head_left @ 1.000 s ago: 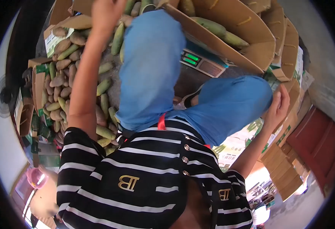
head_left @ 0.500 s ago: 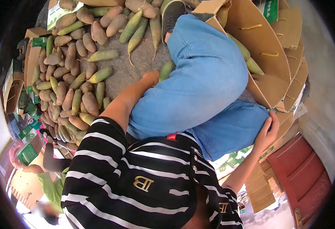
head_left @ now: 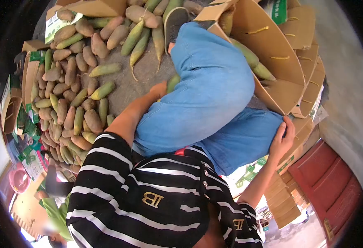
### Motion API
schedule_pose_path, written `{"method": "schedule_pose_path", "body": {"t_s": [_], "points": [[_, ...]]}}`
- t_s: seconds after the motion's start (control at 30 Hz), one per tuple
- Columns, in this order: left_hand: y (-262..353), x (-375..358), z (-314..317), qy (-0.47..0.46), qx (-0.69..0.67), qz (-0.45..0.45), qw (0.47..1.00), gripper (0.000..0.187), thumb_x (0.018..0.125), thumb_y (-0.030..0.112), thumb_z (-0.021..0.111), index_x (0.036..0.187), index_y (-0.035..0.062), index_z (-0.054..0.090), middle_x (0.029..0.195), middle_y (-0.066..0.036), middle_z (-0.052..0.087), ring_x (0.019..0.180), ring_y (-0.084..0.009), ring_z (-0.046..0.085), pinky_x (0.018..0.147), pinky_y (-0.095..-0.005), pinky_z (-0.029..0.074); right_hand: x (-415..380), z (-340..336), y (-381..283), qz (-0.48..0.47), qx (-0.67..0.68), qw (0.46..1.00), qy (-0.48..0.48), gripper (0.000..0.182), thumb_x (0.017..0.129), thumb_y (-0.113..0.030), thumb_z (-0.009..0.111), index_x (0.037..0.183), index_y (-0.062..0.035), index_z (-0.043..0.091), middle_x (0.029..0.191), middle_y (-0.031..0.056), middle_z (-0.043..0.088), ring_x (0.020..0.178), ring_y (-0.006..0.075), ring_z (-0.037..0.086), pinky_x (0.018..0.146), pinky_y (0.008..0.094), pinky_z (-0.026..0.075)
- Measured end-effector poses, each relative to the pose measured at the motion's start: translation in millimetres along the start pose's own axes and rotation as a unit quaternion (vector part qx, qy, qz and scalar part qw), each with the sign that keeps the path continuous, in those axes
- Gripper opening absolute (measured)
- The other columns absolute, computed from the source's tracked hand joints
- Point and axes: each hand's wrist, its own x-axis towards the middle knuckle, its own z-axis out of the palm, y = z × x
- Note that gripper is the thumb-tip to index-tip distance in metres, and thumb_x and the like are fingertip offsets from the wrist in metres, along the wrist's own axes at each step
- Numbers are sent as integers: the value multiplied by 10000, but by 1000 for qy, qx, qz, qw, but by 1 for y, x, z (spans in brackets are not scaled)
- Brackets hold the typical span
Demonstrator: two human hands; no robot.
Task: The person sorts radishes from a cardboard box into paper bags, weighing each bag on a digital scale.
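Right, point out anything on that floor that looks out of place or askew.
One green elongated fruit lies apart from the big heap of green and brown fruits, wedged against the blue-jeaned leg, where the left hand reaches it. Loose fruits also lie in the tilted brown cardboard box. Nothing looks spilled or damaged.

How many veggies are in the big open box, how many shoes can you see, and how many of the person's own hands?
Vegetables showing in the open cardboard box: 3
Shoe: 1
Hands: 2, the left hand and the right hand
Total: 6
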Motion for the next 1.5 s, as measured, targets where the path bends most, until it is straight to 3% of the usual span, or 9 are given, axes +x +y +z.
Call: {"method": "schedule_pose_path", "body": {"t_s": [0.23, 0.43, 0.57, 0.67, 0.83, 0.97, 1.27, 1.37, 1.5], "points": [[-11, -23, -75, 15, 13, -20, 1000, 813, 644, 620, 648, 1116, -40, 614, 1126, -254, 621, 1041, -369, 611, 879, -415, 485, 1, 1, -2, -18, -14, 999, 37, 166, 891, -109, 558, 1007, -36, 650, 1051, 118, 649, 995, 286, 602, 896, 359, 450], [-43, -36, -169, 232, -74, -30, 970, 647, 676, 513, 680, 997, -48, 637, 964, -258, 657, 920, -344, 651, 814, -403, 490, -3, 1, 4, -13, -4, 998, 60, 162, 876, -134, 582, 999, -59, 656, 1051, 104, 653, 990, 280, 607, 879, 360, 462], [41, -99, -238, 504, -122, 200, 832, 412, 765, 327, 704, 966, -23, 623, 847, -173, 660, 765, -290, 640, 733, -386, 494, -8, -2, 9, -8, 7, 997, 80, 164, 861, -137, 591, 991, -65, 658, 1046, 95, 655, 990, 282, 606, 867, 365, 466], [124, -150, -281, 553, -35, 292, 780, 467, 768, 235, 736, 1133, -6, 572, 1055, -161, 604, 961, -271, 594, 841, -363, 465, -8, -1, 11, -6, 14, 996, 92, 157, 855, -142, 597, 976, -64, 660, 1038, 94, 657, 985, 280, 607, 862, 365, 468], [255, -189, -301, 485, 94, 433, 754, 474, 792, 216, 723, 1198, 34, 559, 1055, -141, 588, 964, -279, 586, 837, -364, 465, -9, 2, 11, -15, 11, 994, 105, 148, 847, -147, 607, 957, -66, 662, 1032, 92, 659, 979, 276, 609, 860, 369, 471], [303, -190, -295, 428, 216, 425, 768, 421, 844, 281, 671, 1177, 45, 570, 1048, -156, 594, 930, -322, 594, 789, -370, 477, -11, 1, 11, -18, 10, 994, 110, 148, 844, -150, 610, 957, -69, 663, 1034, 88, 659, 988, 272, 607, 865, 369, 469], [361, -273, -260, 306, 236, 558, 735, 359, 864, 229, 625, 1162, 41, 561, 998, -180, 599, 883, -345, 592, 759, -392, 470, -14, 4, 15, -3, 71, 987, 145, 168, 866, -153, 587, 984, -55, 654, 1057, 114, 641, 1027, 293, 589, 903, 381, 448], [376, -269, -245, 300, 251, 564, 727, 352, 865, 235, 620, 1156, 48, 552, 1003, -170, 603, 891, -356, 593, 761, -407, 472, -17, 1, 23, 26, 163, 969, 184, 221, 894, -150, 559, 1070, -32, 625, 1156, 157, 587, 1108, 321, 543, 966, 372, 406], [369, -230, -228, 266, 323, 502, 757, 349, 848, 249, 634, 1127, 54, 553, 998, -167, 603, 927, -362, 595, 772, -437, 477, -20, 4, 106, 87, 88, 955, 268, 357, 891, -181, 567, 1196, 3, 538, 1266, 202, 508, 1203, 369, 461, 1027, 397, 350]]}}
